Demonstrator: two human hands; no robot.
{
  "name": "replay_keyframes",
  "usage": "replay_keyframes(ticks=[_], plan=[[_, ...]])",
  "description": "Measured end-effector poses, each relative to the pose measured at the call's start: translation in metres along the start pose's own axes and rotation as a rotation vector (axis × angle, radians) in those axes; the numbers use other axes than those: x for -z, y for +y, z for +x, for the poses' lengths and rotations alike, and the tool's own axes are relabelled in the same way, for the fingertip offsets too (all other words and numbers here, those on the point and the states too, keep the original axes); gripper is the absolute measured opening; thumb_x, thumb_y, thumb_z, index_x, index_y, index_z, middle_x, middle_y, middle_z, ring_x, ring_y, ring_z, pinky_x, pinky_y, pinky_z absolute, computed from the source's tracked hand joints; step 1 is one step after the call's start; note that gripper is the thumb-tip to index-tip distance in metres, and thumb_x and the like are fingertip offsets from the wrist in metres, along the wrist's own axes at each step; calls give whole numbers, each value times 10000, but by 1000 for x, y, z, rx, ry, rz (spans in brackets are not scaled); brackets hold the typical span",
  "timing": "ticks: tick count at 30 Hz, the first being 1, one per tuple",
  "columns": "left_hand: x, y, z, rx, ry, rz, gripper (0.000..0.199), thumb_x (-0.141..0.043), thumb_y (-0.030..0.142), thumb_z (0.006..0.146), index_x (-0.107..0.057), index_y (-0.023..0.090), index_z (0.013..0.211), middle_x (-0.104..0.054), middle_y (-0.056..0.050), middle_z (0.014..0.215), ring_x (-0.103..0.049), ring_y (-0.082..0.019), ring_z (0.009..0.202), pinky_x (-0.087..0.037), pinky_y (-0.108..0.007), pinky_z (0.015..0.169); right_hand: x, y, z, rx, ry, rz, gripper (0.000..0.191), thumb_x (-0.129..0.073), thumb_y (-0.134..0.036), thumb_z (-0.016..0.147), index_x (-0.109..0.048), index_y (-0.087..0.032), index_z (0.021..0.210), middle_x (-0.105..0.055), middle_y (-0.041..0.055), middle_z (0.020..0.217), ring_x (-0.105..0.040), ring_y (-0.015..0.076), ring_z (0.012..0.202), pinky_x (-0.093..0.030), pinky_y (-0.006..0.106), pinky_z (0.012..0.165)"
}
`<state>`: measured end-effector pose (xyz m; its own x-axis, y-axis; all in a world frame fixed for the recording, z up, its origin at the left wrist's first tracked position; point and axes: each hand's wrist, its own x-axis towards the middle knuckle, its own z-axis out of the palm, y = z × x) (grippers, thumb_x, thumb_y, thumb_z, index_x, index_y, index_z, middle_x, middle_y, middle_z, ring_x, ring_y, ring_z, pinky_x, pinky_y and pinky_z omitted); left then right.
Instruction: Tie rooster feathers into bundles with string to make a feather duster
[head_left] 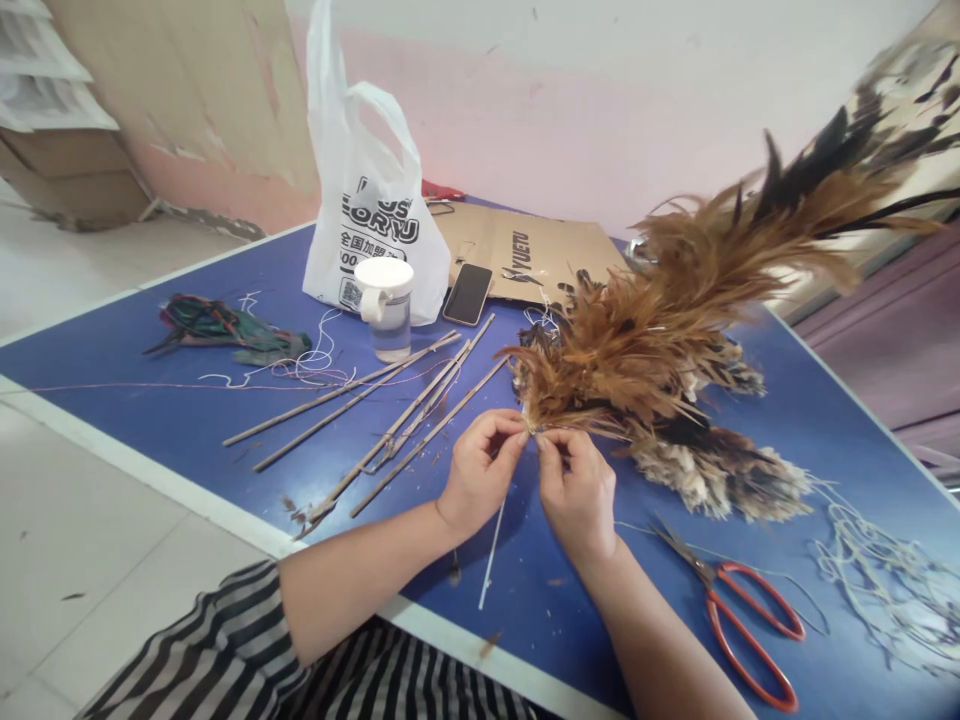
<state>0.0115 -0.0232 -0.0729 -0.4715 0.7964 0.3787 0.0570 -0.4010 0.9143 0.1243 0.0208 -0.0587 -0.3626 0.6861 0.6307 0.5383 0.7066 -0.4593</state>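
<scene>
At the middle of the table, my left hand (484,465) and my right hand (577,490) are both closed, fingertips almost touching. They pinch the pale lower end of a bunch of brown feathers (615,350). The exact bit between the fingertips is too small to make out. The long feathers fan out beyond my right hand toward the upper right, with dark tips. A thin white strip (491,560) runs down from under my left hand. More dark and cream feathers (720,475) lie beside my right hand. Red-handled scissors (720,590) rest, blades apart, to its right.
Several thin sticks (405,410) lie left of my hands. Behind them stand a lidded cup (391,325) and a white plastic bag (375,200), near a phone (469,293) and flat cardboard (532,240). Dark green feathers (232,330) lie left; tangled string (877,570) lies right.
</scene>
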Motion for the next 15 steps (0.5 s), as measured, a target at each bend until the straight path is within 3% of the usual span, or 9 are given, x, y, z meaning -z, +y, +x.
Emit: replay_keyframes(ticks=[4, 10, 15], plan=[[0, 2, 1, -31, 10, 24, 116, -539, 253, 790, -593, 151, 805, -570, -74, 948, -557, -152, 879, -445, -288, 793, -2, -3, -1, -72, -19, 82, 91, -494, -248, 814, -548, -179, 790, -606, 28, 698, -572, 147, 623, -442, 268, 604], [2, 3, 3, 4, 14, 32, 113, -532, 246, 794, -595, 153, 815, -561, -71, 979, -561, -143, 869, -444, -279, 789, -6, -11, 0, -413, -82, 565, 144, -497, -291, 825, -545, -163, 780, -574, -16, 572, -520, 93, 441, -435, 218, 461], [4, 1, 4, 25, 37, 30, 113, -551, 250, 782, -605, 154, 807, -573, -63, 974, -569, -138, 849, -445, -278, 786, -7, -12, 0, -399, -53, 624, 122, -547, -261, 792, -595, -159, 840, -611, -1, 657, -550, 89, 488, -459, 218, 492]])
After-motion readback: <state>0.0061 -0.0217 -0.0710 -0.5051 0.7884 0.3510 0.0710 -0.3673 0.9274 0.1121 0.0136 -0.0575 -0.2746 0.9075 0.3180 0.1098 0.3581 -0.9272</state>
